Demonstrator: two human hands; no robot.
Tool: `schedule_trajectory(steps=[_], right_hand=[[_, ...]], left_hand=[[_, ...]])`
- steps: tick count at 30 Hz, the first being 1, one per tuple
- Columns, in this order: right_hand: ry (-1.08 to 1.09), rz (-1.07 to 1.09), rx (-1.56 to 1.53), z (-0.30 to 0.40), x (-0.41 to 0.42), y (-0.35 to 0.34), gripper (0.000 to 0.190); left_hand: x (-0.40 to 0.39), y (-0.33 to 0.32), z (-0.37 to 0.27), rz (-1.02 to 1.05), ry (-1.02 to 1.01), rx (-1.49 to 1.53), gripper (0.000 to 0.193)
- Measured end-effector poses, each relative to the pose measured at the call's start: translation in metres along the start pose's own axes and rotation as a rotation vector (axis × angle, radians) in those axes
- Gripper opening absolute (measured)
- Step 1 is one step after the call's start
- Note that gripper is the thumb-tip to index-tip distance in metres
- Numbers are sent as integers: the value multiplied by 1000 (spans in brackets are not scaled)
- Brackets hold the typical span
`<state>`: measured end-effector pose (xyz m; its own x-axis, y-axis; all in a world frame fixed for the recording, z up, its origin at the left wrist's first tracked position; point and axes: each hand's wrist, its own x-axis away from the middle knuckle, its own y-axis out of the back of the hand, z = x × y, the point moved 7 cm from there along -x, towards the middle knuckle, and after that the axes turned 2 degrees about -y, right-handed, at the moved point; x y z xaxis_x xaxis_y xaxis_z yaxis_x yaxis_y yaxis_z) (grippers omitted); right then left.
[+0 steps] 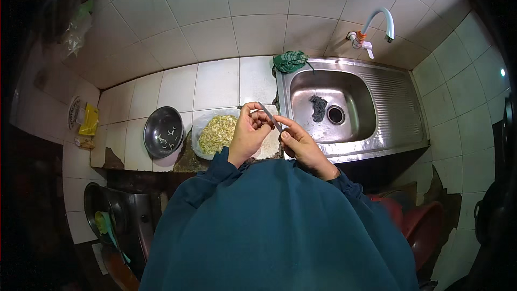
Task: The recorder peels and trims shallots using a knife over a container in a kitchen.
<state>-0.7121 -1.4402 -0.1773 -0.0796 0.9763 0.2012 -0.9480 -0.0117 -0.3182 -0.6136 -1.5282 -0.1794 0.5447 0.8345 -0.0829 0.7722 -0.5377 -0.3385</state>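
My right hand [301, 143] grips a small knife [267, 113], its blade slanting up to the left. Beside the blade my left hand [252, 131] has its fingers curled and its thumb bent inward; whether something small is pinched there is hidden by the fingers. A heap of pale, thin bean sprouts [217, 134] lies just left of that hand, on a clear plastic bag [195, 134] on the counter. Farther left sits a dark metal bowl [151, 135] with several short pale pieces at its bottom.
To the right is a steel sink [363, 105] with a dark scrubbing pad [318, 109] near its drain. A white tap [377, 14] reaches out from the wall. A green cloth [291, 62] lies bunched at the sink's back corner. A yellow packet [89, 120] stands far left.
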Motion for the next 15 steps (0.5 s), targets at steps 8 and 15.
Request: schedule_trajectory(steps=[8,15], right_hand=[[-30,78,-106,-2,-6,-14,43],[-3,31,-73,-10,-15,-17,40]], left_hand=[[6,12,-7,-20,12,17,38],[12,18,-13,-17,6,-20,38]])
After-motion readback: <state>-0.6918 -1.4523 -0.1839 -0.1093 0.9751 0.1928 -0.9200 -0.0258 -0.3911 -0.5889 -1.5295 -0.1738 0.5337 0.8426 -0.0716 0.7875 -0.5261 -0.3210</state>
